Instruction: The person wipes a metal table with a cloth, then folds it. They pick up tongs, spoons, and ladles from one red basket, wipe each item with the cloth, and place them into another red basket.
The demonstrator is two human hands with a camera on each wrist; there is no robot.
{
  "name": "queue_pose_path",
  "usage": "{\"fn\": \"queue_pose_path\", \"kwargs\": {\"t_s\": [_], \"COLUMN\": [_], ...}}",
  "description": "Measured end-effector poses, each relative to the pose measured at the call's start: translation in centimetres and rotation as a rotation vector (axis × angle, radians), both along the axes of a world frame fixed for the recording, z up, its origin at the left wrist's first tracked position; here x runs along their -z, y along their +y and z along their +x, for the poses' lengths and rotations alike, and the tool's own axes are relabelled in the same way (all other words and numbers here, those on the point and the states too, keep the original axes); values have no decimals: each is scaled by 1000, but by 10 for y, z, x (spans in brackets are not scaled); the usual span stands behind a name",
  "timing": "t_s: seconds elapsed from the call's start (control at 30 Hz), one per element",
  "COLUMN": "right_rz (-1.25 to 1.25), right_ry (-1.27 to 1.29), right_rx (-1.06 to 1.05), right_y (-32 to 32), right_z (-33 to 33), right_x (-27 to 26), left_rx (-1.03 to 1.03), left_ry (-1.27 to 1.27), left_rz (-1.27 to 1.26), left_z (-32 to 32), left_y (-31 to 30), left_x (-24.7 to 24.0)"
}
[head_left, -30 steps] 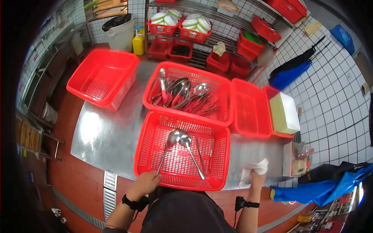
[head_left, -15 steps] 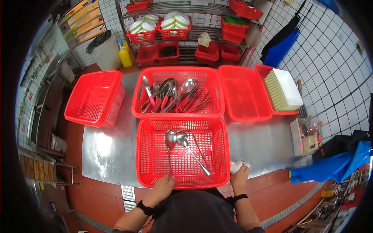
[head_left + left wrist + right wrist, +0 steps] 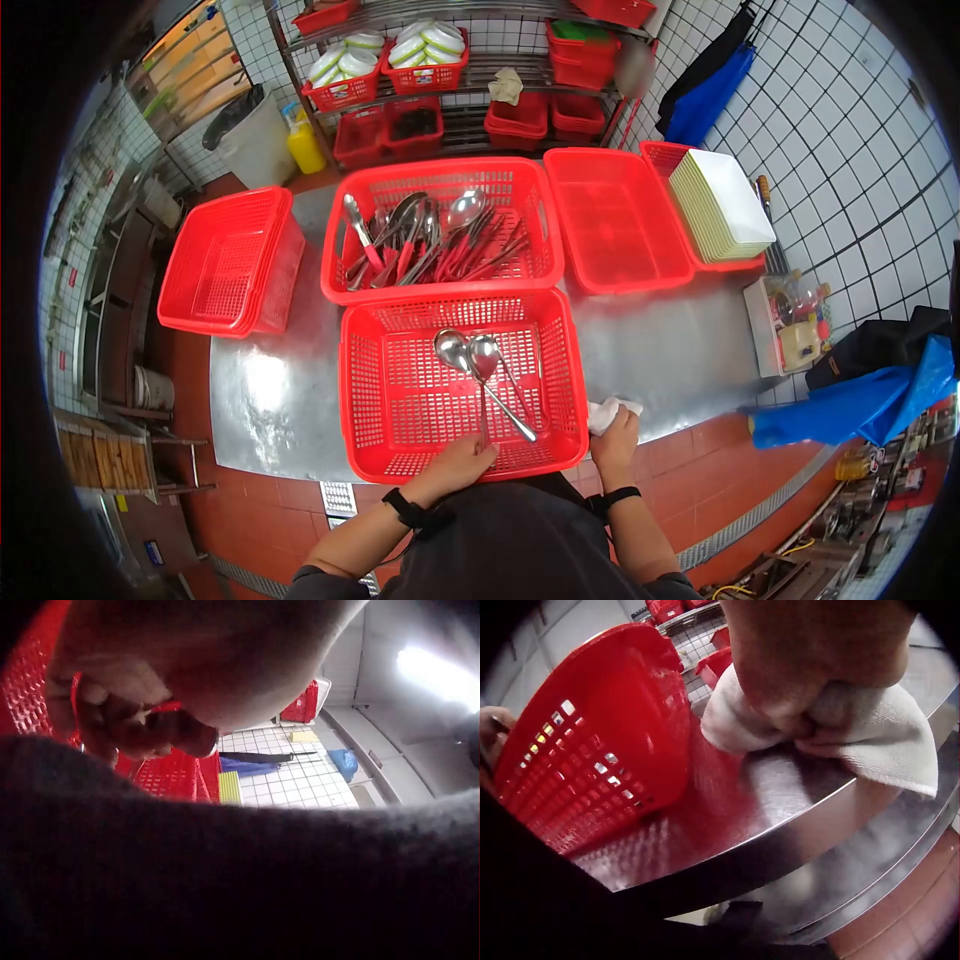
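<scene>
In the head view my left hand is at the front rim of the near red basket, its fingers curled round the handle of a metal spoon. A second spoon lies in this basket, its handle slanting toward the front right and crossing the held one. Beside them lies a thin, dark utensil. To the right of the basket, at the table's front edge, my right hand grips a white cloth. The left wrist view shows my left fingers curled, mostly in shadow.
Behind the near basket stands a larger red basket of spoons and red-handled utensils. Stacked red baskets are at left. A shallow red tub and a stack of pale trays are at right on the steel table.
My left hand has moved right with the spoon, whose bowl has passed over to the right of the other spoon's. My right hand has brought the cloth leftward to the near basket's side.
</scene>
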State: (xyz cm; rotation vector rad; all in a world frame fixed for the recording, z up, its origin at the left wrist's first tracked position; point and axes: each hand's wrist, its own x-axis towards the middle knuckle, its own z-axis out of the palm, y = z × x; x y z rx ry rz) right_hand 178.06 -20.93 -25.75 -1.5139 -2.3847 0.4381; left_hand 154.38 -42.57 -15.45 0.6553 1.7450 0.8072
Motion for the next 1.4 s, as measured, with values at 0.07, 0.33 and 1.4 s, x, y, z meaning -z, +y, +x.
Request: {"fn": "queue_pose_path", "kwargs": {"t_s": [0.07,0.33,1.4], "right_rz": [-8,6,-29], "right_ry": [1,-2,37], "right_rx": [15,1,18], "right_y": [0,1,6], "right_z": [-3,0,2], "right_x": [-2,0,14], "left_rx": [53,-191,53], "left_ry": [-4,-119,-580], "left_rz": [-13,122,16], "left_z": [-1,0,-6], "left_y": [-1,-21,28], "left_x": [0,-28,12]}}
